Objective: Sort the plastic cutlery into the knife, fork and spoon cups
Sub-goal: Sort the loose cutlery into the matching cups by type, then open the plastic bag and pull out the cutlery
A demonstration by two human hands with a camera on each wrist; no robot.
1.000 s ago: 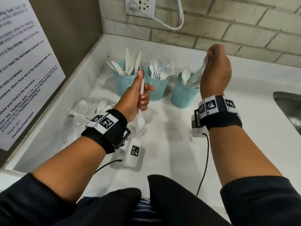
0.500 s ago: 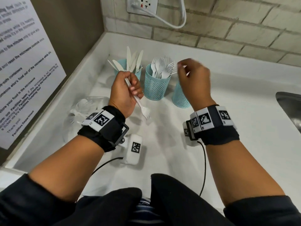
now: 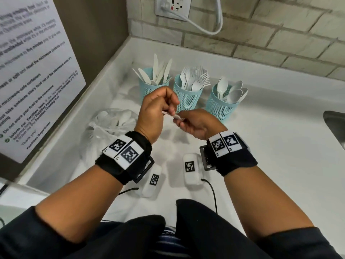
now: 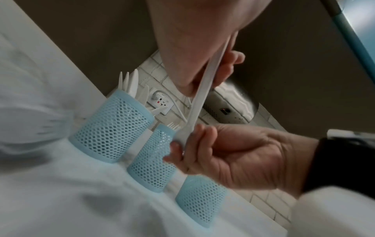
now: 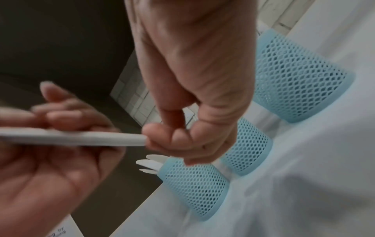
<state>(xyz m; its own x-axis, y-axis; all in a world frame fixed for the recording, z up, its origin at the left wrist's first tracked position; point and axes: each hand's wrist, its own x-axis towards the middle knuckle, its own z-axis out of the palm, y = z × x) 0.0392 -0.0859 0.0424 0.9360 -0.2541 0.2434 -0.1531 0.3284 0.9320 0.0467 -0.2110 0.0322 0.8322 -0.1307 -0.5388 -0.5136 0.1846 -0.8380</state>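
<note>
Both hands meet above the white counter (image 3: pixel 270 156) in front of three light-blue mesh cups. My left hand (image 3: pixel 158 107) grips a white plastic utensil (image 3: pixel 175 116), and my right hand (image 3: pixel 194 124) pinches its other end. In the left wrist view the utensil's handle (image 4: pixel 205 89) runs from the left hand (image 4: pixel 188 40) down to the right hand (image 4: pixel 233 157). In the right wrist view the right hand's fingertips (image 5: pixel 162 136) hold its blunt end (image 5: pixel 81 138). Its head is hidden. The knife cup (image 3: pixel 143 86), fork cup (image 3: pixel 186 98) and spoon cup (image 3: pixel 218 107) each hold several pieces.
A clear plastic bag (image 3: pixel 108 126) with more white cutlery lies left of my hands by the side wall. Two small white tagged devices (image 3: pixel 191 169) with cables lie near the front edge. A sink (image 3: pixel 334 124) is at the far right. A wall socket (image 3: pixel 173 6) has a white cord plugged in.
My right hand left the spoon cup, came down and left, and now pinches the utensil held by my left hand. The left hand has moved toward the middle with it.
</note>
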